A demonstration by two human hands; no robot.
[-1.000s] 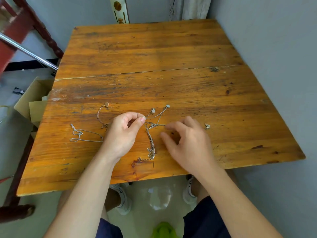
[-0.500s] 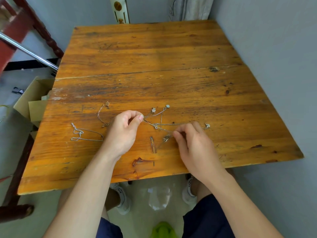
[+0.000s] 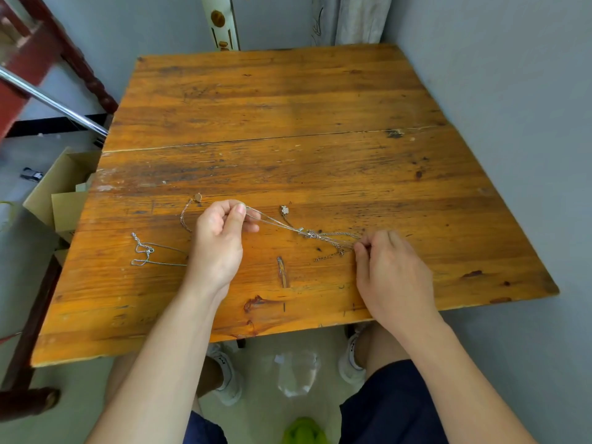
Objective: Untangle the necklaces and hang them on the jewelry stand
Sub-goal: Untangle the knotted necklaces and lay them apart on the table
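Thin silver necklaces (image 3: 288, 226) lie tangled on the wooden table (image 3: 288, 123), stretched taut between my two hands, with a knot and a clasp near the middle. My left hand (image 3: 221, 238) pinches their left end between thumb and forefinger. My right hand (image 3: 389, 270) pinches the right end. A small pendant (image 3: 284, 210) rests on the table just behind the strands. A rose-gold chain (image 3: 187, 213) with a round charm lies left of my left hand, and a loose silver chain (image 3: 144, 253) lies farther left. No jewelry stand is in view.
A grey wall (image 3: 512, 123) runs along the table's right side. Cardboard boxes (image 3: 61, 190) stand on the floor at the left beside a metal pole (image 3: 48, 97). A clear plastic bag (image 3: 296, 373) lies on the floor between my feet.
My right hand has drawn its end of the chains to the right and my left hand has lifted slightly, so the tangle has been pulled out into a taut line.
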